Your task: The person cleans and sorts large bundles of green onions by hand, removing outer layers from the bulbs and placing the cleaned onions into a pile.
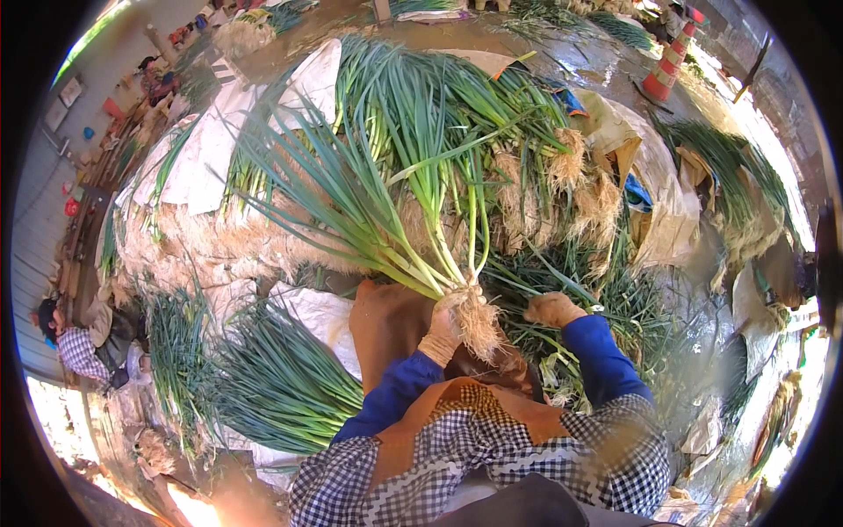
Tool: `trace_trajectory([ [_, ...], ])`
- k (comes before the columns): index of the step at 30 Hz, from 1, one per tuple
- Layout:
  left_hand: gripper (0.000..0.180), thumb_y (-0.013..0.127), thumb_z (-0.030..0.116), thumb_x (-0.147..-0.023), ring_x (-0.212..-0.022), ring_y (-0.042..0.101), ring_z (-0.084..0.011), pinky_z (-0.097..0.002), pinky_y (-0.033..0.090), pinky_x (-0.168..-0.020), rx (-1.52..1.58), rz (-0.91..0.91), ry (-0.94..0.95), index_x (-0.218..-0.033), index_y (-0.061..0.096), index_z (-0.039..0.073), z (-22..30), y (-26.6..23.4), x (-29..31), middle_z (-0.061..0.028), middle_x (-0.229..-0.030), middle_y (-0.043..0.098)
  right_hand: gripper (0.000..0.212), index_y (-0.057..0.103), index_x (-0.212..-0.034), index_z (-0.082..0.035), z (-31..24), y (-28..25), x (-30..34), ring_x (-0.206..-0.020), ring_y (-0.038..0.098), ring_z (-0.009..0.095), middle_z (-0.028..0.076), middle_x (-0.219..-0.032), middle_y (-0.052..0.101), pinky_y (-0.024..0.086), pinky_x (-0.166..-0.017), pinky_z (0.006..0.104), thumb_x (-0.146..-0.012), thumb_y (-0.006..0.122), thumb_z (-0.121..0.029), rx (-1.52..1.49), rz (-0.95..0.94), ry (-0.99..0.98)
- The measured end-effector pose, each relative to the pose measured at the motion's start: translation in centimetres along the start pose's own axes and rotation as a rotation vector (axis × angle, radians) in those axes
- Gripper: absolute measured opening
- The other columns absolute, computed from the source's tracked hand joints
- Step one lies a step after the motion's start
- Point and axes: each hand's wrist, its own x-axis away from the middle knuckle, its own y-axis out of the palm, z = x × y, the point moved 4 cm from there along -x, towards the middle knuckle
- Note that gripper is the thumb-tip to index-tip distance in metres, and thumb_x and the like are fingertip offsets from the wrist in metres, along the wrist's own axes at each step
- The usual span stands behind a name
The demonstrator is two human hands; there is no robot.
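My left hand (444,321), in a tan glove, is closed around the root end of a bunch of green onions (432,230). Their pale, bushy roots hang beside the glove, and the long green leaves fan out away from me to the upper left. To the right, my right hand (554,309), also gloved, is curled closed over loose green onion leaves (606,338). Whatever its fingers hold is hidden. A brown apron (386,325) covers my lap beneath the bunch.
Ahead lies a large heap of green onions (378,97), roots toward me, partly under white sheets (219,149). Another pile of green onions (281,378) is at my left. A person (83,338) crouches at far left. A traffic cone (670,63) stands at far right.
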Motion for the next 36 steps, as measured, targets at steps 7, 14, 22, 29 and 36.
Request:
trace_trajectory([
  [7,0.035,0.054,0.007,-0.079,-0.087,0.055,-0.0231,-0.0386,0.049,-0.077,-0.253,-0.076,-0.118,-0.112,0.049,0.0,1.1,1.3,0.8,-0.0131,-0.098,0.055,0.057,0.039,-0.131,-0.003,-21.5,-7.7,4.1,-0.109,0.053,0.028,0.02,-0.122,0.051,0.039,-0.095,0.0349,-0.091,0.045,-0.042,-0.545,0.78,-0.742],
  [14,0.035,0.053,0.01,-0.081,-0.093,0.056,-0.0266,-0.0434,0.047,-0.085,-0.321,0.002,0.233,-0.115,0.049,0.002,2.7,1.8,-1.2,-0.0129,-0.105,0.056,0.018,0.064,-0.078,-0.009,-19.6,-24.3,9.7,-0.072,0.062,0.019,0.005,-0.074,0.065,0.048,-0.062,0.0303,-0.08,0.056,-0.025,0.525,1.585,-0.229],
  [22,0.032,0.055,0.006,-0.074,-0.086,0.05,-0.0233,-0.038,0.046,-0.08,-0.055,-0.173,0.219,-0.106,0.049,0.005,1.9,2.2,-1.4,-0.0094,-0.089,0.05,0.018,0.061,-0.096,-0.011,-8.0,-27.3,10.7,-0.099,0.056,0.016,0.007,-0.097,0.063,0.047,-0.082,0.0273,-0.087,0.046,-0.016,1.163,1.271,-0.233],
  [29,0.035,0.052,0.012,-0.08,-0.099,0.05,-0.027,-0.0513,0.04,-0.094,-0.022,-0.249,0.084,-0.114,0.048,0.007,1.7,1.9,-0.1,-0.0116,-0.103,0.052,0.028,0.061,-0.1,-0.001,-8.5,-9.0,11.0,-0.086,0.058,0.019,0.009,-0.094,0.06,0.047,-0.076,0.0303,-0.087,0.052,-0.024,-1.138,0.648,-0.583],
  [36,0.033,0.054,0.004,-0.08,-0.089,0.06,-0.0218,-0.0352,0.051,-0.081,-0.179,0.034,-0.009,-0.113,0.052,0.001,-3.5,0.8,0.3,-0.0097,-0.097,0.061,0.033,0.061,-0.104,-0.005,-11.7,-3.5,5.9,-0.062,0.054,0.012,0.004,-0.078,0.059,0.044,-0.059,0.0235,-0.082,0.063,-0.029,-0.771,0.478,-0.445],
])
